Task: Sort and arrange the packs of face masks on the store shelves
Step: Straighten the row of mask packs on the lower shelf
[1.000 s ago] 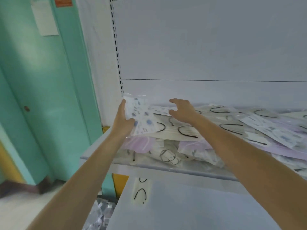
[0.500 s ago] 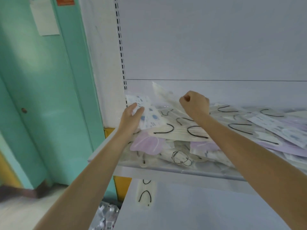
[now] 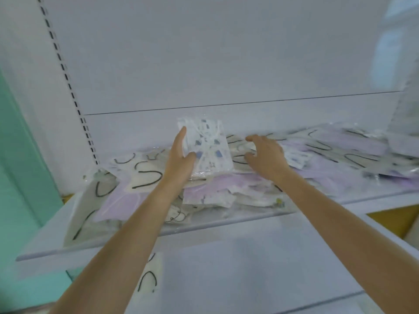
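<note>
I worry the slick pack (image 3: 205, 148) may slip: my left hand (image 3: 181, 155) pinches only 1 edge, thumb in front, fingers behind. The pack stands on end above the pile (image 3: 328, 150), long axis upward, face toward me. My right hand (image 3: 265, 155) hovers just right of it, loosely clawed, holding nothing that I can see.

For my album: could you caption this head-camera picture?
Left hand holds a blue-patterned mask pack while the right hand reaches over the pile of packs on the shelf.
</note>
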Available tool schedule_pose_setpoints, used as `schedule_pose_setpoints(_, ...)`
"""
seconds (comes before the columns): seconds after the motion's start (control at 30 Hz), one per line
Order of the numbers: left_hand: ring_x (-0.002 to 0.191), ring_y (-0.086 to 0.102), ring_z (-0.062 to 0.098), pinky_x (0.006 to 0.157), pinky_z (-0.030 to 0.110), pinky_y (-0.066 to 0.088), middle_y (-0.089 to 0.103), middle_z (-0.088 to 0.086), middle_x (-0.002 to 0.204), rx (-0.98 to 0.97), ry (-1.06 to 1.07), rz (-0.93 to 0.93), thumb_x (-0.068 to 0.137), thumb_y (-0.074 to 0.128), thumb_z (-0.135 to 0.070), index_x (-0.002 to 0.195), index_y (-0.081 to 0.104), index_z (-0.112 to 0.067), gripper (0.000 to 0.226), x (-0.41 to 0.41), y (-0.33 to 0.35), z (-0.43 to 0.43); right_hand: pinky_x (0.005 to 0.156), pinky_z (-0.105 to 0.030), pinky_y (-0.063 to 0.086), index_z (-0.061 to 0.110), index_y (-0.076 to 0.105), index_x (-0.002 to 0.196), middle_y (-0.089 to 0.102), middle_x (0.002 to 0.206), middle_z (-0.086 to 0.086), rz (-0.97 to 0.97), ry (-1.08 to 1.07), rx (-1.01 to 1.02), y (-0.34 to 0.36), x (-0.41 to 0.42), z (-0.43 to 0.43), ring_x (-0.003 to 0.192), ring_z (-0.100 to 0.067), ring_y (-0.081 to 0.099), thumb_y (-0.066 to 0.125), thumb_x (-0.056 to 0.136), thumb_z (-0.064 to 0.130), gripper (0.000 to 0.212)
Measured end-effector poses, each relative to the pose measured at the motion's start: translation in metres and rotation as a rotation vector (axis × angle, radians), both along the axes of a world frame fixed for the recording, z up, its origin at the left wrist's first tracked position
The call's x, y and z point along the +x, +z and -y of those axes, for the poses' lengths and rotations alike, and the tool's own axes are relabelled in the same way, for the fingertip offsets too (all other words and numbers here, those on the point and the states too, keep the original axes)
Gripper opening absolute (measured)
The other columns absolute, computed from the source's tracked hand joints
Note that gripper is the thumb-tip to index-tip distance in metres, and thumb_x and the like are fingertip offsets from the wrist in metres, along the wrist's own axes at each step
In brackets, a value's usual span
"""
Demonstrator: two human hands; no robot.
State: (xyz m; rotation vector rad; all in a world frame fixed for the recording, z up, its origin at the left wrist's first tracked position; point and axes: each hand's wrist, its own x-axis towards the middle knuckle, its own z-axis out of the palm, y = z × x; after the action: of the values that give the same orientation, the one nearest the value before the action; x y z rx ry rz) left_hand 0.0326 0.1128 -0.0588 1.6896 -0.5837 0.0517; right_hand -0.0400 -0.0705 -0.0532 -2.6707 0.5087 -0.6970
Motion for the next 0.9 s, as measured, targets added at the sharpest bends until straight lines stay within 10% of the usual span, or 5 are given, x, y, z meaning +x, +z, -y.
schedule_pose_setpoints(0.2,0.141,0.021,0.012,0.107,0.023,0.019,0.025,-0.004,0.154,0.082,-0.050,-0.039,0.094,0.030,0.000,0.145,0.033,-0.022,0.055,-0.023,-0.004,0.055,0.098,-0.038,0.037,0.013,0.045,0.131,0.051,0.131,-0.012,-0.407,-0.337,0.052,-0.014,-0.028,0.075,0.121,-0.031,0.046,0.051,0.090,0.030,0.045)
schedule_pose_setpoints(0.4,0.140,0.023,0.012,0.096,0.017,0.021,0.023,-0.002,0.154,0.061,-0.032,-0.053,0.095,0.032,-0.003,0.146,0.030,-0.020,0.054,-0.034,-0.009,0.070,0.059,-0.027,0.034,0.016,0.045,0.065,0.048,0.069,-0.005,-0.070,-0.312,0.080,-0.012,-0.037,0.081,0.072,-0.026,0.050,0.048,0.086,0.019,0.021)
schedule_pose_setpoints(0.7,0.135,0.033,0.014,0.105,0.027,0.027,0.035,0.000,0.148,-0.048,0.011,-0.080,0.097,0.043,-0.040,0.140,0.041,-0.016,0.050,-0.052,-0.013,0.073,0.070,-0.021,0.034,0.015,0.061,0.092,0.060,0.091,0.007,0.311,0.126,0.399,0.003,-0.044,0.021,0.085,-0.009,0.054,0.055,0.091,0.025,0.012)
schedule_pose_setpoints(0.9,0.129,0.040,0.006,0.108,0.022,0.033,0.041,-0.009,0.141,-0.096,0.046,0.008,0.094,0.041,-0.006,0.137,0.043,-0.024,0.047,-0.062,-0.018,0.050,0.096,-0.028,0.041,0.011,0.068,0.103,0.061,0.123,0.001,0.217,0.450,0.379,-0.017,-0.039,-0.025,0.113,-0.016,0.054,0.054,0.093,0.018,0.019)
